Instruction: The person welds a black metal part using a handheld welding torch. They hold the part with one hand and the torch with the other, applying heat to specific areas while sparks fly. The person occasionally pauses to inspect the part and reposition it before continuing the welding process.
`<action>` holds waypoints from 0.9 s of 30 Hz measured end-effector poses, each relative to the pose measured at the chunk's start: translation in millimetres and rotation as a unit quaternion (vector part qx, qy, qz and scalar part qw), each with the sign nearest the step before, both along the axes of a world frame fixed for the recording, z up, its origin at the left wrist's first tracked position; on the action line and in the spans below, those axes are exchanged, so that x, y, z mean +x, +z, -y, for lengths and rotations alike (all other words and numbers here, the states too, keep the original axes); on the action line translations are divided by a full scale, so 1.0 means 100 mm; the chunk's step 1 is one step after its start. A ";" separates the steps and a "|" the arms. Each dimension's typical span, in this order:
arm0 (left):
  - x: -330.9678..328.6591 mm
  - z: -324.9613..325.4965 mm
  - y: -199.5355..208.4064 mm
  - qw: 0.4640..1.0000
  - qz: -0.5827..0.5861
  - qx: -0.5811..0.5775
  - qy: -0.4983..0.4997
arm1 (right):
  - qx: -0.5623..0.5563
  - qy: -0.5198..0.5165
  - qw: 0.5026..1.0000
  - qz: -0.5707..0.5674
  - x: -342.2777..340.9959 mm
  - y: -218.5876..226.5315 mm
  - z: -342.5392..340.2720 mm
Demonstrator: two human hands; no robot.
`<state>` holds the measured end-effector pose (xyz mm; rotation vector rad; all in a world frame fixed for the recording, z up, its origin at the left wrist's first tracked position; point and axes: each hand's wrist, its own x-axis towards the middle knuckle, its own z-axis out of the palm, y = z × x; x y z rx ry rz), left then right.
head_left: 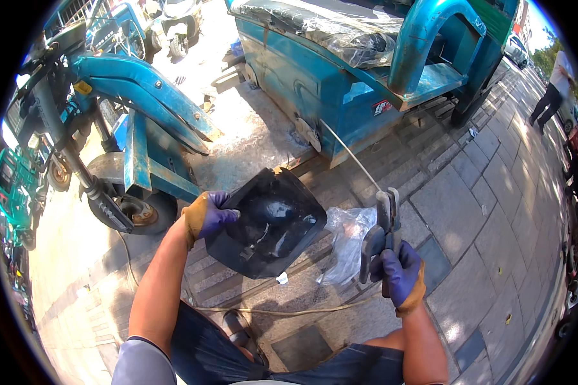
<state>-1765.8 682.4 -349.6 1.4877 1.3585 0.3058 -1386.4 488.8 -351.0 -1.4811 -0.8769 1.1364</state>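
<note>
My left hand, in a purple glove with a yellow cuff, pinches the left edge of a black plastic cover. The cover is a hollow, angular shell, held tilted in front of the teal tricycle's footboard. My right hand, gloved alike, is closed round the lower part of a dark grey handled piece with rounded, pad-like parts. A thin pale rod runs from the tricycle's side to the top of this piece; I cannot tell whether they are joined. A crumpled clear plastic bag shows between the cover and my right hand.
The teal cargo tricycle stands ahead, its front wheel at left. A pale yellow hose crosses the paving near my sandalled foot. A person stands far right. Other parked vehicles line the left.
</note>
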 end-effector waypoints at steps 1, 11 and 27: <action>-0.10 0.09 0.14 0.992 0.109 0.041 0.040 | 0.007 0.005 1.000 0.001 -0.01 0.01 -0.01; 0.00 0.29 0.22 0.697 0.713 -0.069 0.002 | 0.005 0.050 0.997 0.052 -0.22 -0.08 -0.18; 0.10 -0.18 0.04 0.554 0.823 -0.113 -0.058 | 0.000 0.104 0.903 0.416 -0.90 0.05 -0.94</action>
